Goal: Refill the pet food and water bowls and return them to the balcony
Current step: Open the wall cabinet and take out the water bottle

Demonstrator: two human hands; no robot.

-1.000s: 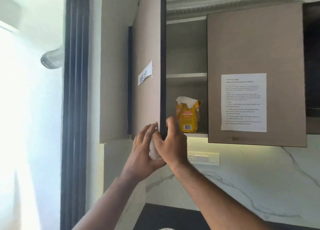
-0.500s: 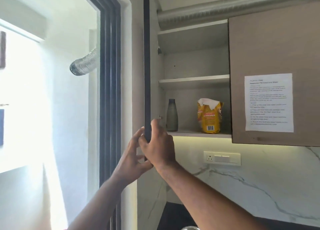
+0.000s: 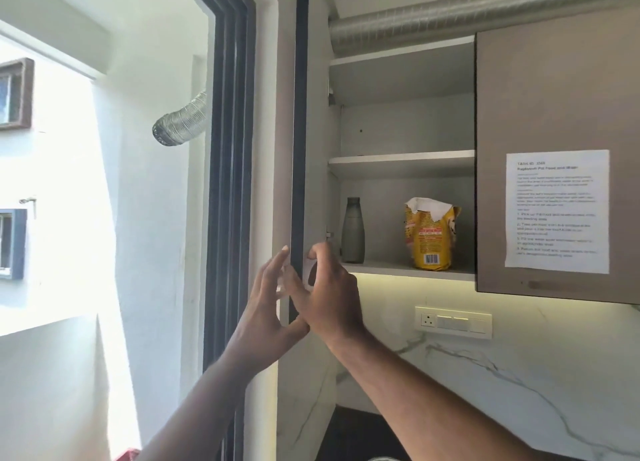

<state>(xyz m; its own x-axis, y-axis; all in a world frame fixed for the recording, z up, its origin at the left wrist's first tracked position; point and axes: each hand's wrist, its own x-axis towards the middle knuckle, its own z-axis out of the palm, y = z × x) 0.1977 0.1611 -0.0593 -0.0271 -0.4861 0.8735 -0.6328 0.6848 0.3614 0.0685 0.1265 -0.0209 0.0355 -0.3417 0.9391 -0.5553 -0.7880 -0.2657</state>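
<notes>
A: What can't you make out from here?

B: I see the cabinet door [image 3: 300,121] edge-on, so its front face is hidden from me. The left hand [image 3: 266,308] sits partly behind that dark edge, its fingers [image 3: 273,266] fairly straight and a little spread, lying against the door's outer side. The right hand [image 3: 329,297] curls round the edge from the inner side, thumb and forefinger hooked on it. The print on the paper notice [image 3: 557,211] is too blurred for me to read beyond a heading. At the bottom edge a bit of metal rim is cut off, and I can't tell what it is.

A: And the pet food?

B: The yellow food bag [image 3: 431,238] stands upright on the bottom shelf [image 3: 408,270], long axis vertical, torn white top pointing up, barcode side facing me. Its right side runs close to the closed neighbouring door [image 3: 554,96]. A grey bottle [image 3: 352,232] stands upright well left of it, cap up, near the hinge side. The bowls don't show in my view
</notes>
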